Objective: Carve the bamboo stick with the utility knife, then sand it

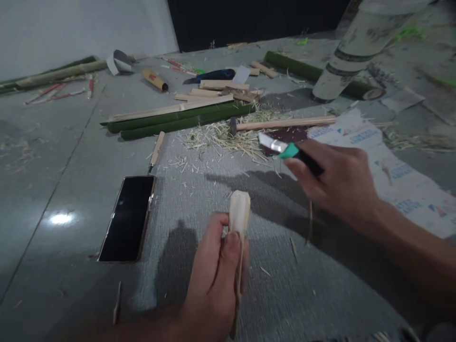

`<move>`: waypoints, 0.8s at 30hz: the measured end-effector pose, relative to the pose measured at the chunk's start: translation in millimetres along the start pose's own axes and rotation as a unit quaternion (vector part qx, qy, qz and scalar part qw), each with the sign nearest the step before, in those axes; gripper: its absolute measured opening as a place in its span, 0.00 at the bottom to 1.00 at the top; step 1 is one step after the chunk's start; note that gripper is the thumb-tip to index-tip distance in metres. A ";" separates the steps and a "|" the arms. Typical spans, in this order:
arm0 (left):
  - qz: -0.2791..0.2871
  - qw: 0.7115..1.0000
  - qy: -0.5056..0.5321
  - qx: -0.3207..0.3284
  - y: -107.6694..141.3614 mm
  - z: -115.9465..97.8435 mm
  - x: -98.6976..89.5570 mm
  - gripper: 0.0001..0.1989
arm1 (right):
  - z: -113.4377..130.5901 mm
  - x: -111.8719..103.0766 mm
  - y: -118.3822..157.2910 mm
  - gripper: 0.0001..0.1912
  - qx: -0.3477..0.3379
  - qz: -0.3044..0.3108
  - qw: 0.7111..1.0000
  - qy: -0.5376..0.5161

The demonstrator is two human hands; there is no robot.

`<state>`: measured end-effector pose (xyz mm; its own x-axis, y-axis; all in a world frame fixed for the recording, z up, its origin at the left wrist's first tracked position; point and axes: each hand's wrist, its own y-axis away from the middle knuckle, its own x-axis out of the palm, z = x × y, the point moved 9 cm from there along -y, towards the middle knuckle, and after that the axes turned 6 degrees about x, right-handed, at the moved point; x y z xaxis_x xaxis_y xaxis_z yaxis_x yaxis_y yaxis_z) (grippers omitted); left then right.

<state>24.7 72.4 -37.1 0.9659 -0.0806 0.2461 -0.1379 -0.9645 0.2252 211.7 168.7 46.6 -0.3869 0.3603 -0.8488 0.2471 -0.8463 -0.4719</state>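
Looking for lettering first, I find blue and red print on the white sheet [409,183] at three o'clock, beyond the right wrist; its words repeat, but they are too blurred for me to read. The tan tube [153,79], between ten and eleven o'clock, carries a small red mark that I cannot make out either. No writing is legible on the dark-screened phone [127,218], between eight and nine o'clock.

My view has the left hand [219,270] at six o'clock, thumb and fingers closed around a pale wooden piece [239,211], whose blunt end rises just below centre. At three o'clock the right hand [335,178] is wrapped round the black-and-teal utility knife [290,152], thumb along its handle. The blade points towards twelve, apart from the piece. Past it, at one o'clock, a hammer [278,124] lies beside shavings [228,141].
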 end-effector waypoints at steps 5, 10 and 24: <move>-0.061 0.997 -0.045 0.006 -11.7 -7.5 -15.4 0.10 | -3.6 2.6 -1.2 0.16 -0.012 0.015 0.999 -0.028; -0.070 0.996 -0.059 0.004 -14.0 -9.6 -19.3 0.06 | 26.2 9.8 10.3 0.11 -0.118 0.085 0.984 -0.105; -0.080 0.989 -0.085 0.085 -11.3 -18.4 -16.8 0.07 | 55.3 21.7 27.1 0.11 -0.208 0.139 0.962 -0.110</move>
<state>6.1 89.3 -26.4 0.9973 0.0499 0.0540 0.0453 -0.9956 0.0825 160.8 132.0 28.5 -0.4211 0.0127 -0.9069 0.6846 -0.6515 -0.3270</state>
